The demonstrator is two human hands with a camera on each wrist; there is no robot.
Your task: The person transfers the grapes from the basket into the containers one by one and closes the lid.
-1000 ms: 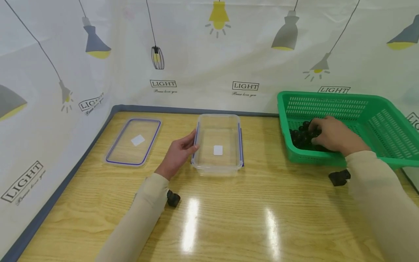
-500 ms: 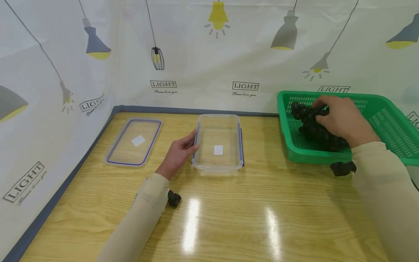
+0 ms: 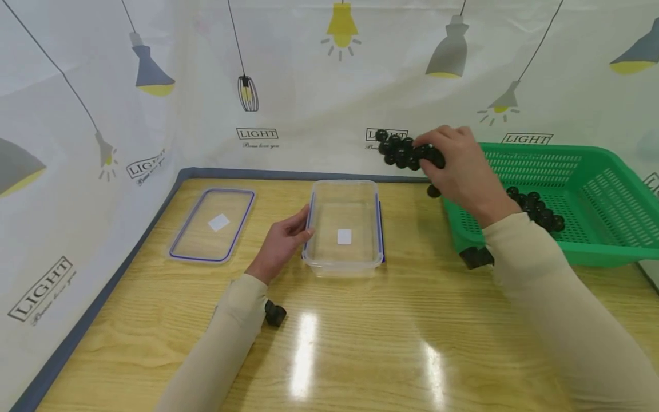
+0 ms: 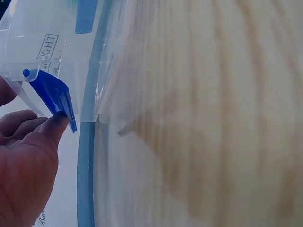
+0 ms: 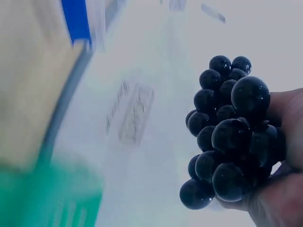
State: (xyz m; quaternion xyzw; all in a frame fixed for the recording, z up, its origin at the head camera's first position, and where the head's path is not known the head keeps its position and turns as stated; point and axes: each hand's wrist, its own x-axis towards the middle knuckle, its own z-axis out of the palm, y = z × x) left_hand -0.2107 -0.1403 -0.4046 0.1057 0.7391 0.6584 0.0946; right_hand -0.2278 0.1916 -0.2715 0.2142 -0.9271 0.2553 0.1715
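My right hand [image 3: 463, 171] grips a bunch of black grapes [image 3: 399, 151] in the air, just left of the green basket, with a grape hanging lower under the hand. Close up in the right wrist view, thumb and fingers close round the bunch of dark, shiny grapes [image 5: 227, 137]. A clear plastic food container [image 3: 344, 252] with blue side clasps stands uncovered on the table. My left hand [image 3: 280, 243] rests against its left side, fingers fairly straight. In the left wrist view a fingertip of the left hand [image 4: 28, 156] touches the hanging blue clasp [image 4: 54, 94].
The green basket [image 3: 592, 254] stands at the right, holding another bunch of dark grapes [image 3: 538, 212]. A clear lid [image 3: 201, 240] with a blue seal lies left of the container. A lamp-printed curtain [image 3: 309, 74] rises behind the wooden table [image 3: 370, 343].
My right hand has lifted the bunch of grapes out of the basket and carried it left toward the container. Another bunch now shows in the basket. The left hand has stayed in place.
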